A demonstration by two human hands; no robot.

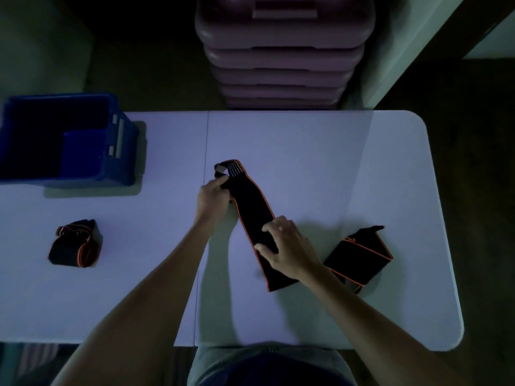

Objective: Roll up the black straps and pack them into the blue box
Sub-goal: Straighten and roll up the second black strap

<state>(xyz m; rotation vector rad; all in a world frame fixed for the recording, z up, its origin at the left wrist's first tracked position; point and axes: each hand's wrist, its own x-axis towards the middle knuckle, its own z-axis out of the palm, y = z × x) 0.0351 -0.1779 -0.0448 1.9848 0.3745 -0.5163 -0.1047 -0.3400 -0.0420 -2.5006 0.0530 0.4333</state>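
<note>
A long black strap with orange edging (252, 210) lies unrolled across the middle of the white table (320, 151), its far end striped and looped, its near part folded over at the right (362, 254). My left hand (213, 199) pinches the strap near its looped far end. My right hand (289, 247) presses flat on the strap's middle, fingers spread. A second black strap (75, 243), rolled into a bundle, sits on the table at the left. The blue box (117, 165) stands open at the far left corner; its inside is dark.
A stack of purple plastic crates (284, 51) rises just beyond the table's far edge. The table's rounded right corners lie near the folded strap end. My torso is at the near edge.
</note>
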